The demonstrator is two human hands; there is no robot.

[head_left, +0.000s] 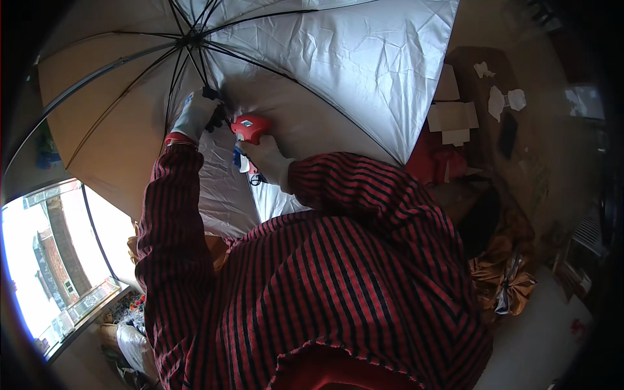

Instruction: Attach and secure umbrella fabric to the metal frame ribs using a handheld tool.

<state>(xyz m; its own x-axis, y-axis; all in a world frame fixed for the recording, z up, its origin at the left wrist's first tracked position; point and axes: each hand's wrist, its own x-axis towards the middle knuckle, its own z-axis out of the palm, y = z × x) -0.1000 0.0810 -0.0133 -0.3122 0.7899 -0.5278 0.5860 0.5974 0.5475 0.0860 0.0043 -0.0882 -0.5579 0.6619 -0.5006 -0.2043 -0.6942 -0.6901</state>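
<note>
A large open umbrella [364, 52], silvery on its inner side, spreads before me with its dark ribs meeting at a hub [193, 39]. My left hand [195, 114], in a light glove with dark fingers, is closed around dark struts below that hub. Just to its right, my right hand [270, 159], in a pale glove, grips a small red and white pistol-shaped tool [251, 127]. The tool's red head is close to the left fingertips; whether its tip touches the umbrella is hidden. A dark loop [257, 180] shows at the handle's lower end.
At the right are an unfolded cardboard box [453, 119], white scraps [497, 103] and a dark flat object [507, 135] on a brown surface. Crumpled brown wrapping [504, 276] lies below them. A bright window [62, 253] is on the left.
</note>
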